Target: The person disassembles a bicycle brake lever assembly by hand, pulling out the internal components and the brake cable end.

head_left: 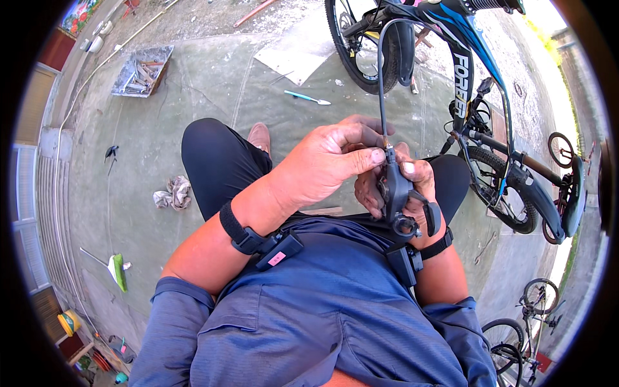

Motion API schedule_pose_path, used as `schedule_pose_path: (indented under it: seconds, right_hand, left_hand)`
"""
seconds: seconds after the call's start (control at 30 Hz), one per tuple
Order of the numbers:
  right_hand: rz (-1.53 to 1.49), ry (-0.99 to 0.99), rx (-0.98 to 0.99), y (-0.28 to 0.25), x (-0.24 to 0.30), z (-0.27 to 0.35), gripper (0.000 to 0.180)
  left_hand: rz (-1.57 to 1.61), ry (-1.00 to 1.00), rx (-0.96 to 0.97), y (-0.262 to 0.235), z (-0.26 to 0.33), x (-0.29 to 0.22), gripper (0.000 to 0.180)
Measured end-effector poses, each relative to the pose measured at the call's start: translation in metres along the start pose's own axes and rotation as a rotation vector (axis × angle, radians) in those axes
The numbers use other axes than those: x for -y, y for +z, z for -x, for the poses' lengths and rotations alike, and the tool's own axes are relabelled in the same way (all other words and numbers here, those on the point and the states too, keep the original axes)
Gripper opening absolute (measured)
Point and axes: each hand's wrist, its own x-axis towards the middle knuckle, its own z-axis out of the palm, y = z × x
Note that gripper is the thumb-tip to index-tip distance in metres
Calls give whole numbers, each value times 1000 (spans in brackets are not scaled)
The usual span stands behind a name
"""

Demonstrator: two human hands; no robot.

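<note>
A black bicycle gear shifter (pixel 394 184) is gripped by my right hand (pixel 420 175), its round clamp end pointing down toward my shirt. From the shifter's top a grey cable housing (pixel 381 80) rises and curves over to the black and blue bicycle (pixel 455 45). My left hand (pixel 325 155) is closed at the point where this housing meets the shifter, thumb and fingers pinching there. Dark smudges mark the fingers of both hands. My left fingertips and part of my right palm are hidden behind the shifter and the other fingers.
A metal tray of tools (pixel 138 77) lies at the far left. On the green ground sheet are a blue-handled tool (pixel 307 97), a crumpled rag (pixel 173 193), a green object (pixel 117 272) and a wrench (pixel 485 249). Another bicycle (pixel 529 322) stands at the lower right.
</note>
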Motion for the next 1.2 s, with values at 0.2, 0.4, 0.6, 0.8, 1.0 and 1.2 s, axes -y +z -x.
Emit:
schedule_pose_path:
  seconds: [0.2, 0.4, 0.6, 0.8, 1.0, 1.2]
  right_hand:
    - [-89, -2, 78, -2, -3, -4, 47]
    - [-34, -1, 22, 1, -1, -2, 45]
    - [32, -14, 11, 3, 2, -2, 47]
    - [53, -51, -89, 9, 2, 0, 45]
    - [-40, -8, -6, 6, 0, -3, 45]
    - [-165, 24, 83, 3, -6, -7, 47]
  left_hand:
    - [18, -11, 13, 1, -1, -1, 16]
    - [46, -10, 27, 1, -1, -2, 17]
    - [29, -7, 26, 1, -1, -4, 18]
    - [-6, -54, 28, -6, -2, 1, 25]
    - [-49, 6, -27, -4, -4, 0, 36]
    - [2, -108, -22, -2, -6, -11, 34]
